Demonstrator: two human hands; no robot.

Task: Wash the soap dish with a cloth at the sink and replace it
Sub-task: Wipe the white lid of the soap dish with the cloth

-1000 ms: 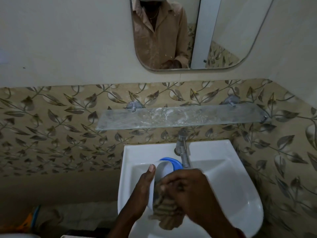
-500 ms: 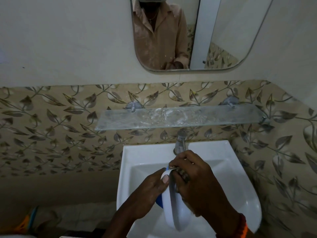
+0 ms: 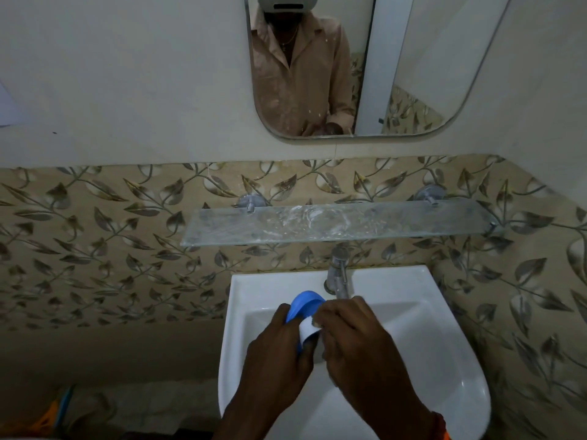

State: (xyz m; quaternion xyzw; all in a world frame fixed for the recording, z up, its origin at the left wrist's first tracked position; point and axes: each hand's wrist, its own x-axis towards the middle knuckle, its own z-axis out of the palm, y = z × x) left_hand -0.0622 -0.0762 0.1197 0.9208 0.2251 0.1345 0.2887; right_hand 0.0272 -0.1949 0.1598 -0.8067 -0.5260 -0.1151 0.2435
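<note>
**Dish turned over again, scrubbing goes on over the basin**

While the tap (image 3: 338,277) stands just behind the knuckles, both hands are bunched over the white sink (image 3: 444,328), working the soap dish (image 3: 303,308) between them. Compared with half a second ago, the dish has been rolled: then it stood on edge with its broad white underside toward me, and now the blue part points up and away toward the tap, with only a small white patch showing between the 2 hands. One second ago the brown cloth hung plainly below the right hand; now I can barely find it, just a dull scrap at the right fingertips, so I would not swear to where it sits.

The left hand (image 3: 276,347) has its fingers curled round the near side of the dish, holding it clear of the basin. The right hand (image 3: 352,338) is curled tight against the dish's white edge; it looks to be pressing the cloth there, though the pinch itself is hidden.

My reading is that a fresh face is being offered to the cloth, so washing is mid-way. I cannot see water running. The glass shelf (image 3: 336,222) above carries pale smears and nothing else, so replacing is not yet done.
</note>
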